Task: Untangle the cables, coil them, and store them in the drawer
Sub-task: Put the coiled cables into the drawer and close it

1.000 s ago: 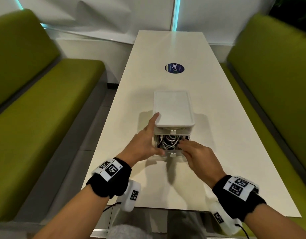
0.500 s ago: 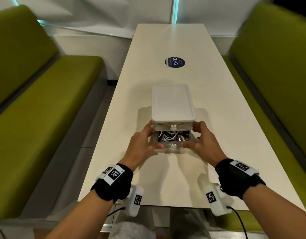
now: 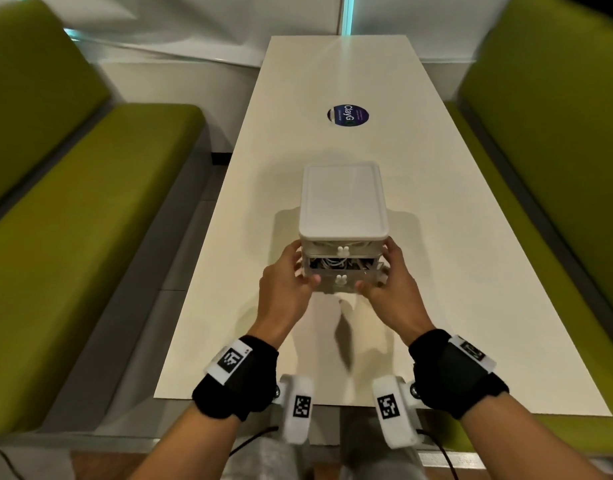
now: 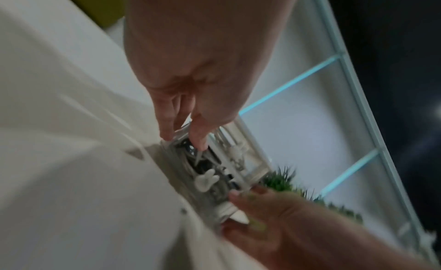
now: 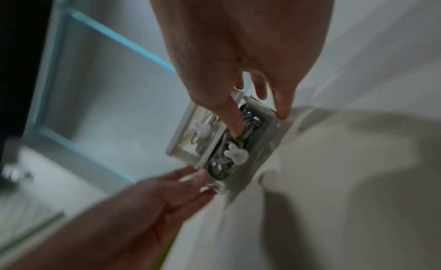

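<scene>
A small white drawer unit (image 3: 343, 199) stands on the table (image 3: 263, 323). Its lower clear drawer (image 3: 339, 284) is pulled out a little, and coiled white and dark cables (image 3: 336, 262) lie inside. My left hand (image 3: 303, 270) grips the drawer's left front corner, thumb on the front face. On the right front corner my right hand (image 3: 377, 268) grips the same way. The left wrist view shows my left hand (image 4: 183, 136) pinching the drawer (image 4: 214, 181) edge. In the right wrist view my right hand (image 5: 257, 117) holds the drawer (image 5: 238, 155) over the cables (image 5: 250, 121).
A round blue sticker (image 3: 347, 115) lies on the table beyond the unit. Green benches (image 3: 73, 220) run along both sides, the right one (image 3: 557, 168) close to the table edge. A white wall closes the far end.
My right hand left the inside of the drawer and took its right corner. The left hand dropped from the unit's side to the left corner. The drawer has slid further in.
</scene>
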A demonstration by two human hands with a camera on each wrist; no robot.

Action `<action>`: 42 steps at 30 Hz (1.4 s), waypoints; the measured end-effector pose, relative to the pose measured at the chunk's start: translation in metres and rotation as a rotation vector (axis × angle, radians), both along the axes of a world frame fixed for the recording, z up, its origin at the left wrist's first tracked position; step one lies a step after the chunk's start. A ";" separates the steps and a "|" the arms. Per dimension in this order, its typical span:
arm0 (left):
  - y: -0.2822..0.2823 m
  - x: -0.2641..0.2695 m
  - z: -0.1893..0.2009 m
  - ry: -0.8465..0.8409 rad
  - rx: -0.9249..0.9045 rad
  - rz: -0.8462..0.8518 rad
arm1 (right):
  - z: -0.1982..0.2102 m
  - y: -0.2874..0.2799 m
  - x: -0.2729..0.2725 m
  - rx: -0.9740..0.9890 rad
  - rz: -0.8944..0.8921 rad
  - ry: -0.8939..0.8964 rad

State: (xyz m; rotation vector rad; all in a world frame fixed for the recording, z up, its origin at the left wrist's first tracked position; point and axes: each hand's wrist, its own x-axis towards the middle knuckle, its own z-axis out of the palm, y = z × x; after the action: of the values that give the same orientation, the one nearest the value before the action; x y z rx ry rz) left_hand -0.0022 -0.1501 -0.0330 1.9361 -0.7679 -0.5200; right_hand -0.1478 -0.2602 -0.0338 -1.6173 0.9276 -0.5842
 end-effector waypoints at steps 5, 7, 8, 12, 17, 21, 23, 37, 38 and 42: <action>-0.004 0.000 -0.006 -0.109 0.008 0.044 | -0.008 -0.008 -0.002 -0.242 -0.066 0.078; -0.009 0.001 -0.006 -0.113 0.009 0.080 | -0.010 -0.009 0.001 -0.279 -0.129 0.060; -0.011 0.001 -0.005 -0.133 0.016 0.093 | -0.011 -0.010 0.003 -0.292 -0.161 0.050; -0.018 0.007 0.000 -0.185 0.040 0.097 | -0.011 -0.014 0.009 -0.294 -0.214 0.062; -0.008 0.006 0.007 -0.029 0.034 0.089 | 0.005 -0.006 0.005 -0.143 -0.190 0.062; 0.009 -0.004 0.020 0.095 -0.031 0.108 | 0.017 0.016 -0.001 -0.021 -0.240 -0.007; 0.013 -0.015 0.028 0.142 -0.088 0.082 | 0.019 0.028 -0.001 -0.005 -0.233 -0.057; -0.052 0.001 0.033 0.134 -0.112 0.039 | 0.023 -0.023 0.032 -0.021 -0.195 -0.031; -0.055 0.005 0.033 0.115 -0.092 0.034 | 0.024 -0.028 0.033 -0.032 -0.194 -0.012; -0.062 0.019 0.044 0.017 0.047 0.096 | 0.031 -0.042 0.034 -0.132 -0.253 0.106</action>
State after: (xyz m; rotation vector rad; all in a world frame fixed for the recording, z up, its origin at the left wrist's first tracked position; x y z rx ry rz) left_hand 0.0171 -0.2125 0.0111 1.9986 -0.6531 -0.4991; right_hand -0.1139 -0.3020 -0.0032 -1.6725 1.2052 -0.7520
